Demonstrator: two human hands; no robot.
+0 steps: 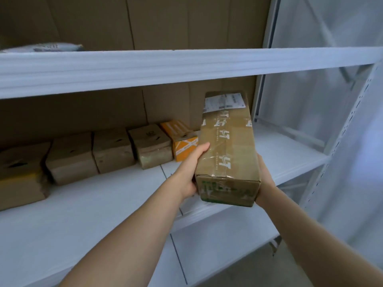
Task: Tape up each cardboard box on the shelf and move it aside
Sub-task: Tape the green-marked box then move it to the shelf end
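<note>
A long brown cardboard box [227,146] is held in the air over the right part of the middle shelf [103,204]. Clear printed tape runs along its top and a white label sits at its far end. My left hand [191,170] grips its left side, fingers over the top edge. On the box's right side my right hand [264,181] holds it, mostly hidden behind the box. Along the back of the shelf stands a row of several smaller brown boxes [113,150], with an orange one [180,137] at the right end.
The white upper shelf beam [186,67] crosses above the box, with a grey parcel [41,47] on top at the left. Brown cardboard sheets line the back. A white perforated upright [339,141] stands at right. A lower shelf [217,255] lies below.
</note>
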